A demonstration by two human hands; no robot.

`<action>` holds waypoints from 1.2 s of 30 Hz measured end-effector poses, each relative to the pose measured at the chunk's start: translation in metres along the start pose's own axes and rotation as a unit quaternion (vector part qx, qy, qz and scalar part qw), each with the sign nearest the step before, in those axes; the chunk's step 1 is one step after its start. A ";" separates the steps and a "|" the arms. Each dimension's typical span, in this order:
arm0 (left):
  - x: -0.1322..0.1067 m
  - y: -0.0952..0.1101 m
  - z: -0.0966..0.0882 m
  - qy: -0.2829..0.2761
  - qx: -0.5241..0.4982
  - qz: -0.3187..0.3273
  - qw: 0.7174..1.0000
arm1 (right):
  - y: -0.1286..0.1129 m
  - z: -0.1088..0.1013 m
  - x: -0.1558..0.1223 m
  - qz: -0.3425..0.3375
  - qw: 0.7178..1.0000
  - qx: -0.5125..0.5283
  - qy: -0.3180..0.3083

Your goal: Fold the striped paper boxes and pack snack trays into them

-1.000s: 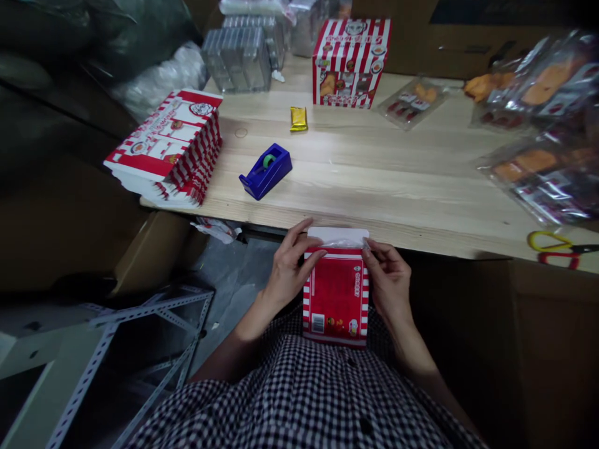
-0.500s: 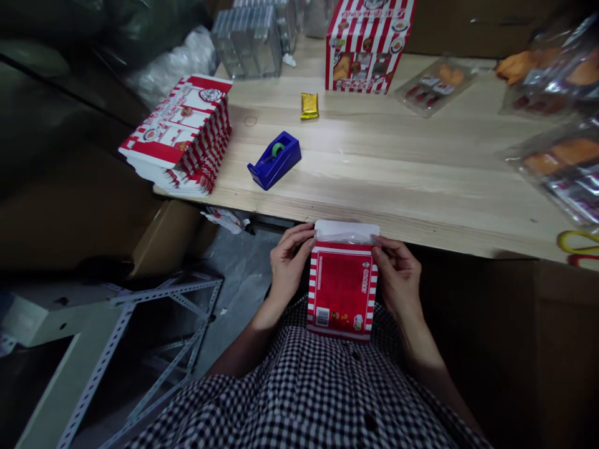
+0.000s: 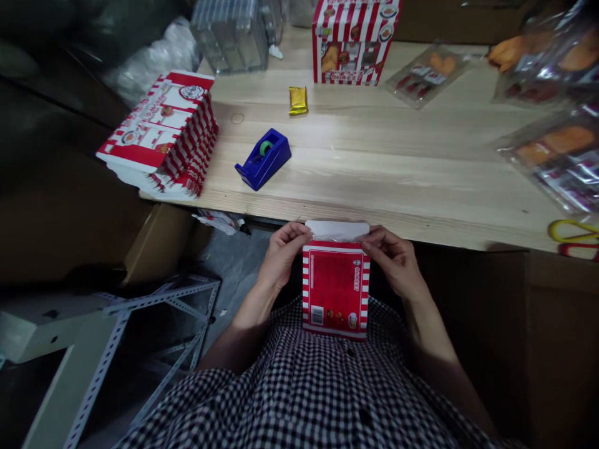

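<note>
A red-and-white striped box [image 3: 335, 290] rests against my checked garment, its printed back with a barcode facing me. At its top a white flap [image 3: 337, 229] stands up, and some clear plastic shows in the opening below it. My left hand [image 3: 282, 252] pinches the upper left corner of the box, thumb in front. On the other side my right hand [image 3: 393, 255] holds the upper right corner between thumb and fingers. Both hands are just below the table's front edge. What lies deeper inside the box is hidden.
On the wooden table [image 3: 412, 187] stand a blue tape dispenser [image 3: 264, 159], a gold packet [image 3: 298, 101], a stack of flat cartons [image 3: 161, 131] and an upright striped box [image 3: 350, 47]. Clear plastic trays [image 3: 229, 37] stand behind. Bagged toy food [image 3: 556, 156] and yellow-handled scissors [image 3: 573, 232] lie right.
The view has shifted slightly, so the table things appear a little further left and mostly higher. Both hands keep their hold on the box, with fingers slightly moved at the flap's corners.
</note>
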State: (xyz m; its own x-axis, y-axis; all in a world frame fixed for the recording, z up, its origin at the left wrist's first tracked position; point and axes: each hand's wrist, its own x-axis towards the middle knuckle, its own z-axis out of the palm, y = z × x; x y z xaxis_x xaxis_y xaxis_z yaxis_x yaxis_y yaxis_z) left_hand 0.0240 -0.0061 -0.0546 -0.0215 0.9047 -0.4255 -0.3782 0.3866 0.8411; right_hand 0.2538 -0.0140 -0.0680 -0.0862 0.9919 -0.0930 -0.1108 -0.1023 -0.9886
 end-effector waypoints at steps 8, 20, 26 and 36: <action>-0.002 -0.012 0.001 -0.022 0.020 0.118 0.993 | 0.006 -0.011 -0.003 0.057 0.997 0.043 0.004; 0.004 -0.009 -0.012 -0.068 0.163 0.182 0.967 | 0.008 -0.008 -0.004 0.044 0.999 0.001 0.030; 0.014 -0.005 -0.010 -0.054 0.127 0.063 0.989 | 0.004 0.001 0.001 0.019 0.999 -0.026 0.034; 0.021 -0.003 -0.007 -0.129 -0.040 -0.069 0.988 | 0.009 0.015 0.002 0.040 0.992 0.072 0.095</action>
State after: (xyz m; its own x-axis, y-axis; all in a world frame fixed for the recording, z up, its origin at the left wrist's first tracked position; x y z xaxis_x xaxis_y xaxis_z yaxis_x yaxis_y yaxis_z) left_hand 0.0183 0.0101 -0.0684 0.2687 0.8636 -0.4266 -0.4335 0.5039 0.7471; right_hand 0.2377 -0.0137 -0.0757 0.0869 0.9751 -0.2039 -0.2528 -0.1764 -0.9513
